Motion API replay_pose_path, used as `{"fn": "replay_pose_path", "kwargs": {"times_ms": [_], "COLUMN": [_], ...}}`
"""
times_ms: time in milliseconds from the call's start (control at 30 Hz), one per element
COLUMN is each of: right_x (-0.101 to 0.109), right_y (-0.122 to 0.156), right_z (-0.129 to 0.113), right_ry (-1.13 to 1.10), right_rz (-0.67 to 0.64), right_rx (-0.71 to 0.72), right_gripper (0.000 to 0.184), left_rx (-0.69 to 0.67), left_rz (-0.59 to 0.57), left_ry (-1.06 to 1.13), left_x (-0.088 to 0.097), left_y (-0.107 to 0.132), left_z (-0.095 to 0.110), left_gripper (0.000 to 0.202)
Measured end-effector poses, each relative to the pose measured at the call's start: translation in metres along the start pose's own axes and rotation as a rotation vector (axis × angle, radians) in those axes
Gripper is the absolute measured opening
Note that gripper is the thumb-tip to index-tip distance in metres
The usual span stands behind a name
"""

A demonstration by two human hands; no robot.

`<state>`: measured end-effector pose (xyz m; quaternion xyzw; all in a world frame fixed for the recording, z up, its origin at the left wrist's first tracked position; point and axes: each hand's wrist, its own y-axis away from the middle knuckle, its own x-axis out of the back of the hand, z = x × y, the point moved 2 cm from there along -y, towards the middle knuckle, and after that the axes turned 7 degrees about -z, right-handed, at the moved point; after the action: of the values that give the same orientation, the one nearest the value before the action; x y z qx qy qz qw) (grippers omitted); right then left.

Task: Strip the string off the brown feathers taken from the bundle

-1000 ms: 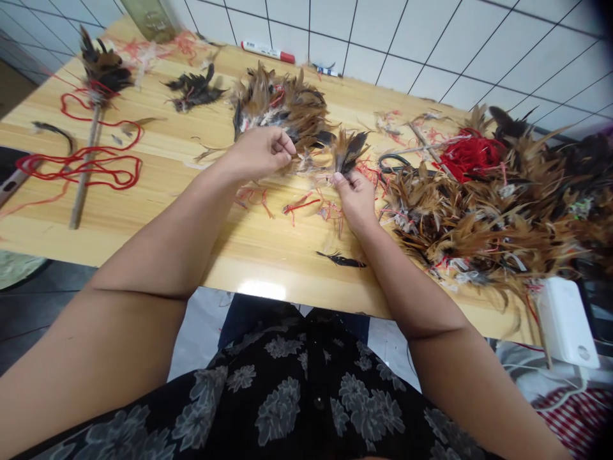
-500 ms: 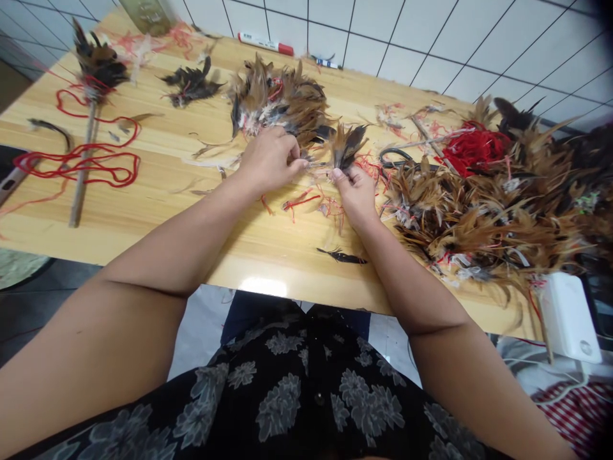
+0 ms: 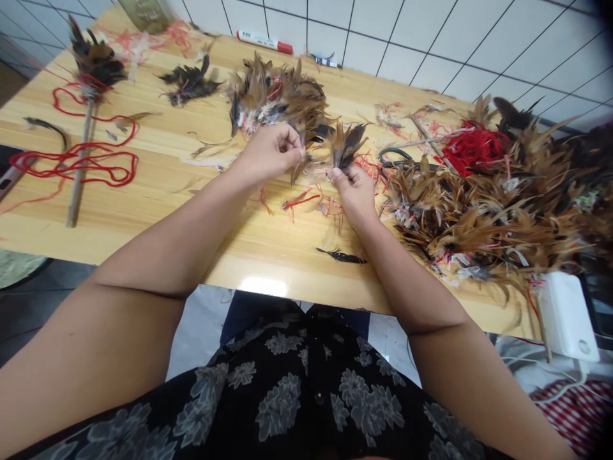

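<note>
My right hand [image 3: 355,191] pinches the base of a small bunch of brown and black feathers [image 3: 345,144] over the wooden table [image 3: 158,204]. My left hand [image 3: 271,152] is closed, its fingertips pinching a brown feather [image 3: 299,167] just left of that bunch. A loose heap of brown feathers [image 3: 280,99] lies right behind my left hand. Red thread scraps [image 3: 299,203] lie on the table below both hands.
A big pile of brown feathers [image 3: 483,211] with a red thread bundle [image 3: 472,148] fills the right side; scissors [image 3: 395,155] lie near it. A stick with feathers [image 3: 86,108] and red cord [image 3: 81,160] lie left. A marker [image 3: 265,43] lies at the back, a white box [image 3: 567,316] at right.
My left hand went from the heap down to the bunch in my right hand, then lifted slightly, now pinching a feather. My right hand has stayed in place.
</note>
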<state>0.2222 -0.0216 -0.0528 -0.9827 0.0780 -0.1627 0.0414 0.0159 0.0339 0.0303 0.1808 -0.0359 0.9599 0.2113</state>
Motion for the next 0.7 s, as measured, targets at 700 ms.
{"fn": "replay_pose_path", "kwargs": {"times_ms": [700], "right_x": [-0.002], "right_y": [-0.004], "right_z": [0.004], "right_ry": [-0.052], "right_rz": [-0.178], "right_rx": [0.072], "right_gripper": [0.061], "left_rx": [-0.083], "left_rz": [-0.18], "left_ry": [0.283], "left_x": [-0.029], "left_y": [-0.003], "left_z": [-0.024], "left_gripper": [0.023]}}
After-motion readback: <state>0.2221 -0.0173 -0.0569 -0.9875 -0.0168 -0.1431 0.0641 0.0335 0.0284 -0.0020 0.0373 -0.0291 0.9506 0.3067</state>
